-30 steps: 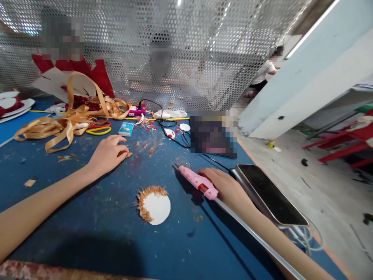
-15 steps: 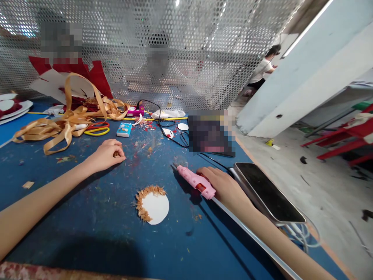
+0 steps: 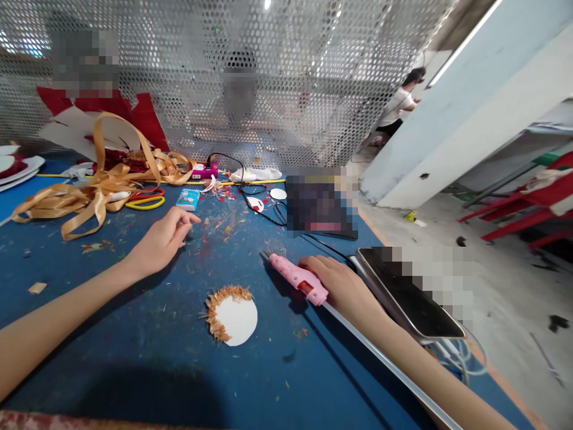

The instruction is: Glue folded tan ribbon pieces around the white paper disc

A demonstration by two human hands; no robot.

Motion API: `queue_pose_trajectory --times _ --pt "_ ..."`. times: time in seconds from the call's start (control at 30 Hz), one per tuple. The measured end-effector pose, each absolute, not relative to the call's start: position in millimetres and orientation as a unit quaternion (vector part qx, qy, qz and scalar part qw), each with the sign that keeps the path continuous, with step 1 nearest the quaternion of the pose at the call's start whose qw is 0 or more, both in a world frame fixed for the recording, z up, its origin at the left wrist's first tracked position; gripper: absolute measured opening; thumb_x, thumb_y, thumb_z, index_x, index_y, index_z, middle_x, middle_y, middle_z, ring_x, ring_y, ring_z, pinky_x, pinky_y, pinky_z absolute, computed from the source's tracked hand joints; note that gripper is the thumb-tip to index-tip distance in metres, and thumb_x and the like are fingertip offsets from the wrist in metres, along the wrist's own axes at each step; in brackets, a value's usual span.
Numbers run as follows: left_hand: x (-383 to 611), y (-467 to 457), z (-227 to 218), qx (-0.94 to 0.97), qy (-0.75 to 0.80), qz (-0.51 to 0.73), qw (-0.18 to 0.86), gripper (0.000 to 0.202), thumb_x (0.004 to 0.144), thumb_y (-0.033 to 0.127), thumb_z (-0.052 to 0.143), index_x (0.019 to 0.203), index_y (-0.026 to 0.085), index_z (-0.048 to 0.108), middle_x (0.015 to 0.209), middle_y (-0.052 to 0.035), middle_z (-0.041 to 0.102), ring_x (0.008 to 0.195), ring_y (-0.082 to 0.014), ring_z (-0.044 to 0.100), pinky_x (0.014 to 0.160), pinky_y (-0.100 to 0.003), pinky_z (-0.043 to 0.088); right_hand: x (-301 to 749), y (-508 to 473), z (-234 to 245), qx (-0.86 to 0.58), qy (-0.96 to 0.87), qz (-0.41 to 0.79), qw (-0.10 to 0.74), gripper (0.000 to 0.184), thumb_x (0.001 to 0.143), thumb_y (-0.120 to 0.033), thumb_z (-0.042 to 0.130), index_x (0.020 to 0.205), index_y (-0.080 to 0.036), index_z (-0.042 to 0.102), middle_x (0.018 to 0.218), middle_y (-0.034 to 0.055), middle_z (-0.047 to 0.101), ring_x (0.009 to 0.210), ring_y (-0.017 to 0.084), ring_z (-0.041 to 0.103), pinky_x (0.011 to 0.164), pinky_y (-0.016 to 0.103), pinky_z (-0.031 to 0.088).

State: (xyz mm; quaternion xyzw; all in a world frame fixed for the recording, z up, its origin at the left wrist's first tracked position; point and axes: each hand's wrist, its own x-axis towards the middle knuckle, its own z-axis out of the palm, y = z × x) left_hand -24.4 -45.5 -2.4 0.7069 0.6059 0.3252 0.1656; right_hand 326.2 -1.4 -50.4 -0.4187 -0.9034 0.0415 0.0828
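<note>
My right hand (image 3: 338,279) is wrapped round a pink hot glue gun (image 3: 298,279), whose nozzle points to the far left; a long clear glue stick (image 3: 380,357) runs out of its back. My left hand (image 3: 162,242) is over the table at left, near a small blue-and-white packet (image 3: 187,199). Its index finger is stretched out and the other fingers are loosely bent; nothing shows in them. Between my hands and nearer to me lies a white disc (image 3: 239,321), with frilled golden-brown pieces (image 3: 217,315) along its left and upper edge.
Golden ribbon (image 3: 85,197) lies heaped at back left, beside red and yellow bands (image 3: 145,200). A black cable (image 3: 264,218) crosses the back, near white paper pieces (image 3: 278,194). A phone (image 3: 409,292) lies right of my right forearm. Perforated metal mesh (image 3: 286,83) rises behind.
My left hand has shifted slightly and its index finger has straightened; the small brown bit at its fingertips no longer shows. My right hand still holds the glue gun. The view shifted slightly.
</note>
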Motion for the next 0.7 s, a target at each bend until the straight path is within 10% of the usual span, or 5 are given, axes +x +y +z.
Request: queue_pose_trajectory --times 0.23,0.7 --pt "2.6 -58.3 2.0 0.566 0.551 0.392 0.471 0.027 0.083 0.042 0.061 0.078 0.019 0.047 0.074 -0.0017 0.065 0.059 -0.0118 0.059 0.055 -0.026 0.051 326.5 -0.8 -52.4 -0.423 -0.902 0.040 0.079 0.021 0.082 -0.014 0.051 0.101 -0.019 0.060 0.091 0.0075 0.067 0.083 0.023 0.060 0.070 0.030 0.038" --pt "14.1 -63.9 -31.6 0.488 0.563 0.405 0.530 0.045 0.074 0.037 0.075 0.109 0.017 0.055 0.086 -0.0073 0.075 0.081 -0.0194 0.072 0.071 -0.031 0.058 321.2 -26.7 -42.1 -0.361 -0.876 0.104 0.302 0.019 0.093 -0.029 0.045 0.096 -0.021 0.062 0.074 0.0031 0.058 0.064 0.015 0.058 0.058 0.025 0.042"
